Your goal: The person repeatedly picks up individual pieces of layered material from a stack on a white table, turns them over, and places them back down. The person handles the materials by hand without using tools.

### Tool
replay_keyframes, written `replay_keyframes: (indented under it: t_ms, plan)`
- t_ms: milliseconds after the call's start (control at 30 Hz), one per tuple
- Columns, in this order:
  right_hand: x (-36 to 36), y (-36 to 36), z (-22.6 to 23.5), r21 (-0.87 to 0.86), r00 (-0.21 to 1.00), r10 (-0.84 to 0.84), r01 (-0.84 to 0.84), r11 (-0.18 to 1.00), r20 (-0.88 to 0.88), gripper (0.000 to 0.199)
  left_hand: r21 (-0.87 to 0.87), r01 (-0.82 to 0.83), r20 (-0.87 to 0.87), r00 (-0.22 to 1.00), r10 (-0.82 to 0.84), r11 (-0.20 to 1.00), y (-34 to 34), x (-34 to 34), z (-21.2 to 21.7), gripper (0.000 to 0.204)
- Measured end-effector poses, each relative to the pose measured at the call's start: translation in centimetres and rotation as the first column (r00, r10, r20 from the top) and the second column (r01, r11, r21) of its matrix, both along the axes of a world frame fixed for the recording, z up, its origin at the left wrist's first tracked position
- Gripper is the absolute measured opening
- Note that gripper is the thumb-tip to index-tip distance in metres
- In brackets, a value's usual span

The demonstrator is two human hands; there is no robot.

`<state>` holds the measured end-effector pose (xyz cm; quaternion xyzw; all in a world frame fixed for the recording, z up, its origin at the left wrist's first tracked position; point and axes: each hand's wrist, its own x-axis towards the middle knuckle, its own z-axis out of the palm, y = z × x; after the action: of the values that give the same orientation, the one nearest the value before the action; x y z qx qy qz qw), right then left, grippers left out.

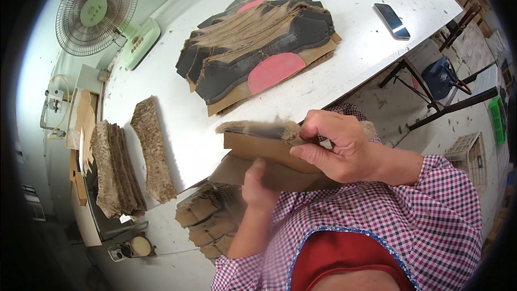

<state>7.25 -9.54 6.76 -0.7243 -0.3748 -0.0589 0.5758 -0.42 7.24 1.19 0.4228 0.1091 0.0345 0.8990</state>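
Observation:
In front of my body I hold a brown sheet-like panel [258, 147] with a dark layer and a fuzzy fur strip along its upper edge. My left hand [259, 187] grips the panel's lower side, thumb against the brown face and the other fingers hidden behind it. At the panel's right end, my right hand [340, 148] is closed, thumb and forefinger pinching the fuzzy edge. Beyond the panel lies a stack of fur pieces [231, 35] with dark grey shaped layers, brown backing and a pink rounded patch [276, 73] on the nearest one.
On the white table [344, 0] lie a single curved fur strip [152, 148], a pile of fur strips [113, 170] and a phone [392, 21]. A green fan [97, 13] stands at the far left. Brown bundles [207, 226] sit below the table edge; a dark bag [442, 78] is at right.

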Motion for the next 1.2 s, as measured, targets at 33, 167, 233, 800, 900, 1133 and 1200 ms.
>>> replay_keyframes:
  t_ms: [33,167,233,800,900,1133,1200]
  plan:
    - [0.1,-0.2,0.0,0.005,1.000,0.010,-0.010,1.000,-0.011,0.016,-0.004,0.021,0.005,1.000,-0.021,1.000,0.1,0.0,-0.1,0.051]
    - [0.4,0.1,0.3,0.005,0.997,-0.003,0.004,1.000,-0.079,0.017,0.005,0.071,0.071,0.995,-0.071,0.997,0.4,0.3,-0.3,0.054]
    - [0.6,0.0,0.7,-0.045,1.000,0.016,-0.017,0.999,-0.022,0.017,0.007,0.074,0.083,0.994,-0.075,0.997,0.2,0.5,-0.3,0.055]
    - [8.5,2.4,1.9,0.525,0.711,0.098,0.413,0.744,-0.697,0.022,0.131,0.530,0.114,0.832,-0.543,0.838,0.1,0.4,-5.8,0.069]
    - [9.4,2.6,1.8,0.525,0.636,0.230,0.323,0.787,-0.737,0.032,0.184,0.605,-0.052,0.793,-0.607,0.774,-0.4,0.3,-4.1,0.051]
    - [5.2,1.1,-0.6,0.100,0.475,0.055,0.070,0.992,-0.878,0.049,0.281,0.381,-0.030,0.921,-0.389,0.881,-0.1,-0.2,-0.9,0.046]
    - [3.1,0.7,-2.3,0.001,0.516,0.026,-0.048,0.999,-0.856,0.053,0.222,0.292,-0.063,0.956,-0.285,0.930,-0.2,-0.5,0.3,0.048]
